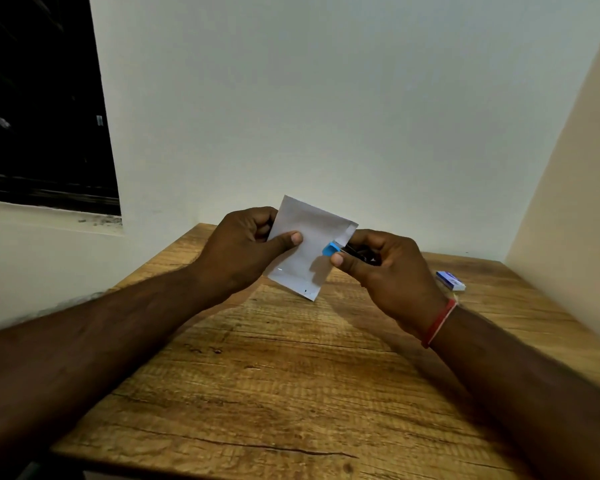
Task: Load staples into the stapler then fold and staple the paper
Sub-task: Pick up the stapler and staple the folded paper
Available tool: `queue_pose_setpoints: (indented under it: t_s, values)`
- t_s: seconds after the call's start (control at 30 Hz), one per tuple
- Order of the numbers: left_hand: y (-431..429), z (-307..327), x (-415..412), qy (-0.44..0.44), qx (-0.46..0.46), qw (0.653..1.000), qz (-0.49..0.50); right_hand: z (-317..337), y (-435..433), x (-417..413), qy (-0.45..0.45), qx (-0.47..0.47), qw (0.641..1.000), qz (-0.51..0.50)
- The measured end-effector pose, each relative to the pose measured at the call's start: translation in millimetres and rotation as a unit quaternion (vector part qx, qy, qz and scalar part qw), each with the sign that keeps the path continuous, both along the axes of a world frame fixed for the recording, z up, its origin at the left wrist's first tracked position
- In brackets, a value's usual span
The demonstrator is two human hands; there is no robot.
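**Paper held up to the stapler, squeeze pending**

Paper (305,247), folded to a small panel, is up in the air over the wooden table (274,375), tilted and touching nothing below. From where I stand, the left hand (243,247) grips it by its left edge, with the thumb flat on the front and the fingers curled behind. Moving right, the blue nose of the stapler (331,250) sits over the paper's right edge, roughly midway up. The right hand (385,268) is wrapped round the stapler's dark body, with the thumb right beside the blue tip. That hand hides most of the tool, so I cannot tell whether the jaws have closed fully on the sheet. Further right, a small staple box (450,280) lies on the table, well apart from both hands.

Nothing backs the paper, which worries me. A hard squeeze could shove the sheet sideways in the left hand's grip, slide the layers out of line and set the staple crooked. The nose also looks shallow on the edge, so the staple may catch little paper and tear free. With the thumb so near the tip, a slip could pinch it.
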State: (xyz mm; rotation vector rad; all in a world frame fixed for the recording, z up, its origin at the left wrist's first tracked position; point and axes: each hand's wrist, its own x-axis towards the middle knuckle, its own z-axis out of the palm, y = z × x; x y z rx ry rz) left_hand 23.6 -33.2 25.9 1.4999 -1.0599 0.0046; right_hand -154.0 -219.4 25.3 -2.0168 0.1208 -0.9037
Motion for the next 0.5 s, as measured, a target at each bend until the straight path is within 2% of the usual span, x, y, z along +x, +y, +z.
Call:
queue_pose_setpoints:
  t_s: [0.5]
  values:
    - [0.9,7.0,-5.1,0.013,0.006,1.0,0.01,5.1,-3.4,-3.1,0.026,0.005,0.999,-0.041]
